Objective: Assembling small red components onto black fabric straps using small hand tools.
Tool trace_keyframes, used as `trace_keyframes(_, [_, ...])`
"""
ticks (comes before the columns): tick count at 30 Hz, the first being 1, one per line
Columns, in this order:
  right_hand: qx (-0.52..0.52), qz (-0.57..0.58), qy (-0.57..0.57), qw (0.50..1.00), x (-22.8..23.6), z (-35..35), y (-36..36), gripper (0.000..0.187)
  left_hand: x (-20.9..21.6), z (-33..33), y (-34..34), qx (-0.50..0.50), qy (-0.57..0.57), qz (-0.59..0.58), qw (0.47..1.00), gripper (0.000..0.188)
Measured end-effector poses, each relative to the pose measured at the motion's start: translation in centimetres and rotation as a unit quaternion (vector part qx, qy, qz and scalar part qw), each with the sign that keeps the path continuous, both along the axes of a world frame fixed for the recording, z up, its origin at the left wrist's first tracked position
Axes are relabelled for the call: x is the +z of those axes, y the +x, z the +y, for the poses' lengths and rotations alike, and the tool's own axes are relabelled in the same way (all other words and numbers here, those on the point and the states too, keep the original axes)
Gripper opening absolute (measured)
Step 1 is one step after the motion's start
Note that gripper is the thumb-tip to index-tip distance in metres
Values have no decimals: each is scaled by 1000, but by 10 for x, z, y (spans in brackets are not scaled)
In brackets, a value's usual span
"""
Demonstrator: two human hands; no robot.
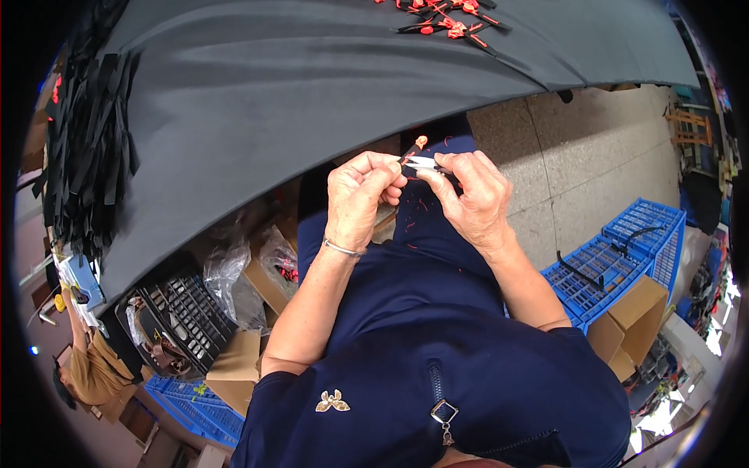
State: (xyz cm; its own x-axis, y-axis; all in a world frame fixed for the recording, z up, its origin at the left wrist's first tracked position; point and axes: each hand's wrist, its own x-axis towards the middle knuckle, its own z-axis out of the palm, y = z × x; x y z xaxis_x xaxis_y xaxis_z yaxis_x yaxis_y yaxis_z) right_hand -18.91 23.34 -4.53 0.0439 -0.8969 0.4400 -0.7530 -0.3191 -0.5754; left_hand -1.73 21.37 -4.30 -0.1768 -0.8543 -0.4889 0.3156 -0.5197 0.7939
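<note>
Just off the near edge of the table (296,86), above your lap, is the small black strap (413,152) with its orange-red tip pointing up and away from you; your left hand (363,195) grasps it between thumb and fingertips; your right hand (474,195) grips the snips (424,162), pale blades pointing left at the strap; whether they touch it or lie just beside it, you cannot tell from this view.

Below the table's edge, on your dark trousers (421,234), lie scattered bits of red thread (422,204); a bracelet (343,248) circles your left wrist.

Toward the table's far side lies a loose pile (455,27) of black and orange-red pieces; at the table's left end hangs a thick bunch of black strips (94,148).

To the near left of the table are a clear plastic bag (234,285), a black crate (195,316) and an open carton (234,366); farther left, past the table, is another person (101,366) in a brown top, an arm stretched forward.

Right of the table, on the pale floor (577,148), stand blue crates (577,273), with a cardboard box (628,324) against their near side.
</note>
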Motion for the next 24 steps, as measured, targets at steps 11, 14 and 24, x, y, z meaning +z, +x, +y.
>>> trace_keyframes(11, [32,64,-63,995,-2,-6,-5,24,-5,-7,13,-71,40,31,996,10])
trace_keyframes(14, [46,85,-72,993,0,-6,-7,24,-8,-6,13,-68,66,87,992,9])
trace_keyframes(24, [-3,-464,341,817,-5,-11,2,35,-8,-6,17,-61,46,20,997,9])
